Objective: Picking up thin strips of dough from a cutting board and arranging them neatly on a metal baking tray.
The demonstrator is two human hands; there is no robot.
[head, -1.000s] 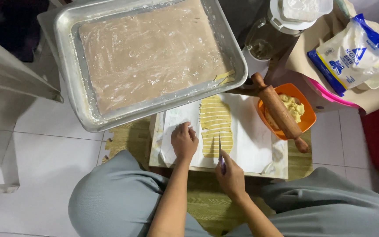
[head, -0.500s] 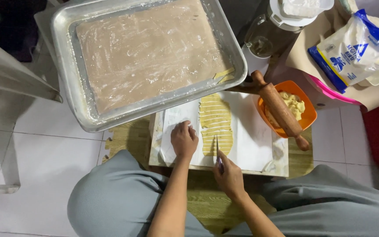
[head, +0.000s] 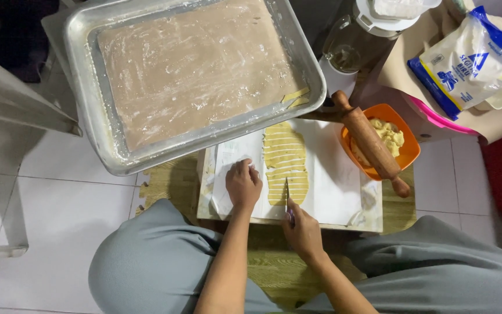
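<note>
Thin knife (head: 287, 196) upright over pale yellow dough sheet (head: 286, 163), cut into strips

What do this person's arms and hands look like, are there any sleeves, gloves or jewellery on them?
Both forearms are bare as far as the view shows, with no sleeves reaching them. The left hand and the right hand wear no gloves, and no watch, bracelet or ring can be made out at this size. The only clothing in view is grey fabric over the knees.
</note>
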